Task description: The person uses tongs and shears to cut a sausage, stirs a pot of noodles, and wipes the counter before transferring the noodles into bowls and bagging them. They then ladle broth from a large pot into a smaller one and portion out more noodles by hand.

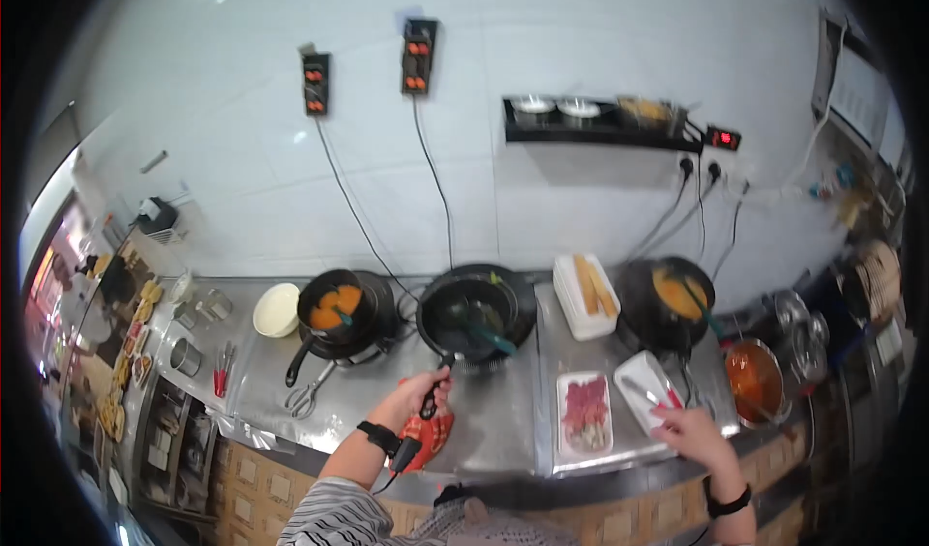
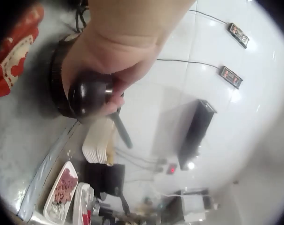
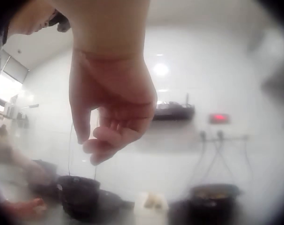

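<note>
My left hand (image 1: pixel 418 392) grips the black handle (image 1: pixel 429 407) of a dark wok (image 1: pixel 455 314); in the left wrist view the fingers wrap round the handle's thick end (image 2: pixel 88 96). A teal spatula (image 1: pixel 495 340) leans in the wok. Over the counter's front right, my right hand (image 1: pixel 692 438) hangs with loosely curled fingers, holding nothing in the right wrist view. Just beyond its fingertips lies a white tray (image 1: pixel 634 382) with a red-handled utensil (image 1: pixel 668 398) on it. Beside that, another white tray (image 1: pixel 584 447) bears sliced red meat (image 1: pixel 586 406) and paler pieces.
Left of the wok stand a pot of orange liquid (image 1: pixel 334 306), a cream bowl (image 1: pixel 277 311) and a whisk (image 1: pixel 308 392). To the right are stacked white containers (image 1: pixel 573 304), another orange-filled pan (image 1: pixel 677 293) and a pot of red sauce (image 1: pixel 755 382). A red patterned cloth (image 1: pixel 431 444) lies below my left hand.
</note>
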`<state>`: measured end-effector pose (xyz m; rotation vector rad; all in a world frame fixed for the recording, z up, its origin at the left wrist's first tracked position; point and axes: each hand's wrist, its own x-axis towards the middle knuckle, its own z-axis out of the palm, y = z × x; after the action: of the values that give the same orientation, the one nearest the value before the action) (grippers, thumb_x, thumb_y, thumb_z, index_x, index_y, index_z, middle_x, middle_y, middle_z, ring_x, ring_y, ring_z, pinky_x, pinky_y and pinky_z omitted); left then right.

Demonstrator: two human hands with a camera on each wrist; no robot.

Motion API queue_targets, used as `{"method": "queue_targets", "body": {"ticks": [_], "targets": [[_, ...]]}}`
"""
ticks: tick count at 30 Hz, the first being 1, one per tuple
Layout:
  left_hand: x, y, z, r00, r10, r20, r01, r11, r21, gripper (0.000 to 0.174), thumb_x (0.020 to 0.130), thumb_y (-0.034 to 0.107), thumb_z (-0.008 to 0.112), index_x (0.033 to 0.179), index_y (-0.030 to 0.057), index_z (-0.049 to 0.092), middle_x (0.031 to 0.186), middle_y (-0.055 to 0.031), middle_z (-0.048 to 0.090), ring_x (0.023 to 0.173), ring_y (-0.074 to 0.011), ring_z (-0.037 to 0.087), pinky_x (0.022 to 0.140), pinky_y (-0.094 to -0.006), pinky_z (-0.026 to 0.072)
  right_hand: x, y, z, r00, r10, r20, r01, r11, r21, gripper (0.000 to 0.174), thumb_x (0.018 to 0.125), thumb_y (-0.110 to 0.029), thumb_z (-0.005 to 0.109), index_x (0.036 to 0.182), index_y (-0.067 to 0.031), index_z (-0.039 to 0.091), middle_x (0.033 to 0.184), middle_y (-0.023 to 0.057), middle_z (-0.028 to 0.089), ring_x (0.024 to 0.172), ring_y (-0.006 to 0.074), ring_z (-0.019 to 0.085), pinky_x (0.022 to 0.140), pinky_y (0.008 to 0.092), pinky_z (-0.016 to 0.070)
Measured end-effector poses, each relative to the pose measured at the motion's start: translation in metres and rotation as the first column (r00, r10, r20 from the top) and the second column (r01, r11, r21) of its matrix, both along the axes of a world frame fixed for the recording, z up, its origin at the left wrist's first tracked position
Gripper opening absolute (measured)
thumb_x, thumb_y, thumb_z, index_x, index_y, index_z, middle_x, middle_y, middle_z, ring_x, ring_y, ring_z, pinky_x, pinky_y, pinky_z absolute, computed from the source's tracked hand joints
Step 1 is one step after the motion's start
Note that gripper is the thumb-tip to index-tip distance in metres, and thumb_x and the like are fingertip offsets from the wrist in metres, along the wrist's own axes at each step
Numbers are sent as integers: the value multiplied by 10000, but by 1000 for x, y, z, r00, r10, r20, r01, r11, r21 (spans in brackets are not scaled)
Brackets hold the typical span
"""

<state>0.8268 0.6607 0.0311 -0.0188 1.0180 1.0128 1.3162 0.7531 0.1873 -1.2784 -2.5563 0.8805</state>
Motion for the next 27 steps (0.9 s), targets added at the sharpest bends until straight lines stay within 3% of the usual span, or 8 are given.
{"method": "queue_targets", "body": {"ticks": [5, 8, 11, 15, 18, 20, 26, 27], "targets": [[0, -3, -9, 998, 26, 49, -27, 999, 20, 229, 953, 270, 461, 870, 57, 446, 636, 34, 405, 481, -59, 343, 445, -216, 315, -121, 39, 38, 945, 309, -106, -282, 936, 210, 307, 804, -246, 606, 1046, -59, 629, 754, 133, 619, 719, 302, 610, 640, 373, 479], [-3, -3, -10, 999, 19, 50, -22, 998, 62, 265, 948, 295, 471, 753, 120, 435, 610, 56, 393, 482, -66, 359, 433, -217, 323, -244, 70, 76, 865, 497, -68, -398, 762, 512, 275, 815, -228, 582, 1041, -79, 627, 834, 144, 552, 809, 324, 572, 686, 406, 463], [-14, -5, -29, 988, -37, 151, 13, 987, 159, 247, 943, 280, 484, 775, 103, 446, 630, 43, 409, 509, -77, 393, 458, -217, 353, -396, 95, 134, 827, 562, 5, -373, 543, 752, 237, 812, -213, 574, 1008, -84, 608, 901, 141, 555, 862, 319, 572, 719, 416, 472], [-46, -9, -24, 958, -91, 273, 37, 980, 195, 159, 930, 216, 504, 872, 71, 479, 700, 20, 469, 564, -96, 438, 491, -216, 384, -590, 124, 219, 916, 377, 136, -310, 454, 836, 579, 815, -214, 543, 1362, -180, 357, 830, 129, 618, 786, 308, 611, 660, 428, 490], [-55, -13, -26, 945, -77, 319, 5, 975, 223, 145, 918, 191, 526, 919, 56, 474, 714, 12, 481, 572, -98, 446, 486, -213, 386, -680, 149, 250, 966, 217, 141, -221, 408, 886, 702, 797, -140, 527, 1423, -270, 239, 781, 96, 625, 702, 279, 620, 592, 403, 492], [-58, -10, -28, 939, -72, 337, -8, 974, 228, 148, 913, 183, 537, 934, 54, 468, 717, 8, 483, 574, -96, 450, 478, -212, 387, -712, 157, 261, 979, 83, 186, -203, 419, 885, 756, 788, -108, 517, 1436, -322, 191, 766, 85, 625, 674, 254, 623, 566, 384, 489], [-59, -4, -51, 913, -138, 385, 46, 970, 239, 168, 912, 211, 541, 922, 64, 460, 717, 8, 472, 559, -86, 450, 456, -216, 391, -735, 184, 254, 987, 90, 130, -153, 315, 937, 743, 802, -102, 489, 1428, -377, 197, 704, 69, 621, 596, 209, 621, 529, 336, 493], [-59, -4, -51, 904, -137, 406, 38, 969, 243, 156, 918, 208, 527, 921, 65, 464, 718, 10, 463, 558, -89, 448, 459, -221, 396, -726, 176, 259, 978, 149, 146, -201, 488, 849, 723, 809, -115, 484, 1427, -369, 208, 703, 70, 625, 572, 201, 615, 525, 328, 494]]}}
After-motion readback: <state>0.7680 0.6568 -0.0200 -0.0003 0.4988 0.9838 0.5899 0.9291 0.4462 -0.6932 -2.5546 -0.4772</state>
